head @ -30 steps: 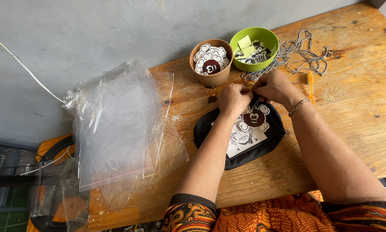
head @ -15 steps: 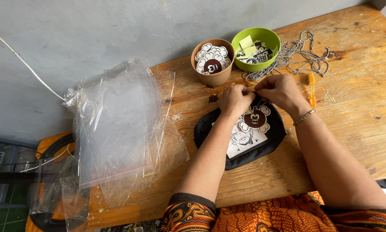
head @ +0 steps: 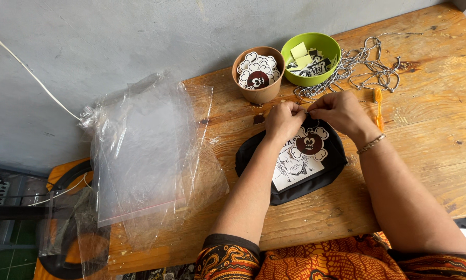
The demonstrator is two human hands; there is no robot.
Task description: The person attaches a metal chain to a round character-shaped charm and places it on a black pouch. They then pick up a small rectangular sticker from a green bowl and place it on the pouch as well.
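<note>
My left hand [head: 283, 120] and my right hand [head: 337, 111] meet fingertip to fingertip over the far edge of a black pouch [head: 253, 154] lying on the wooden table [head: 425, 155]. Both pinch something small and thin between them, apparently a ball chain, though it is too small to be sure. On the pouch lie a white printed card [head: 294, 170] and a cloud-shaped sticker with a dark brown round middle [head: 309, 145]. A thin bracelet circles my right wrist.
A brown cup [head: 258, 75] of cloud-shaped stickers and a green bowl [head: 311, 58] of small cards stand at the back. Loose ball chains [head: 367, 65] lie to the right, with an orange tool [head: 379, 106] beside them. Clear plastic bags [head: 144, 155] pile on the left.
Both hands have stayed over the pouch's far edge, with only small finger movements. The view has shifted slightly.
</note>
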